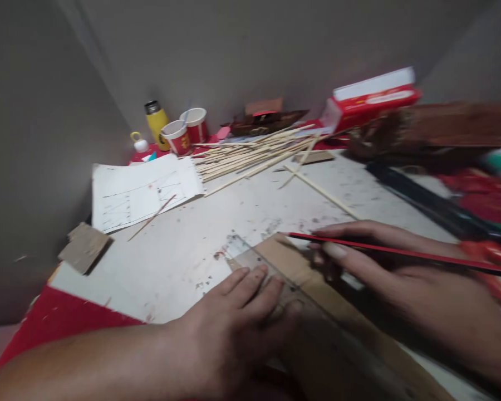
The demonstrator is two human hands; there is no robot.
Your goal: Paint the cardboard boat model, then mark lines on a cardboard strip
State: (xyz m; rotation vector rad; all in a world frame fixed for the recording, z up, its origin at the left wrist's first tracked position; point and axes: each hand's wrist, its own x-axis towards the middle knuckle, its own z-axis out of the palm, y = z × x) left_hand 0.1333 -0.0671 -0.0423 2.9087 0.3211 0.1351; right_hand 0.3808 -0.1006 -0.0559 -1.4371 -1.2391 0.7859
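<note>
My left hand (242,320) lies with its fingers stretched out, pressing down on a clear ruler (317,317). Under the ruler is a strip of brown cardboard (313,283) that slants toward the lower right. My right hand (404,278) grips a red and black pencil (379,247) between thumb and fingers. The pencil's tip points left, close to the far end of the cardboard; whether it touches is blurred. A pair of scissors with orange handles (495,253) lies beyond my right hand, partly hidden by it.
Pale wooden sticks (250,156) lie piled at the back, near paper cups (177,138) and a yellow bottle (156,123). A sketched paper sheet (140,195) and a cardboard scrap (86,248) are left. A brown model boat (265,118) and a red box (371,101) stand behind.
</note>
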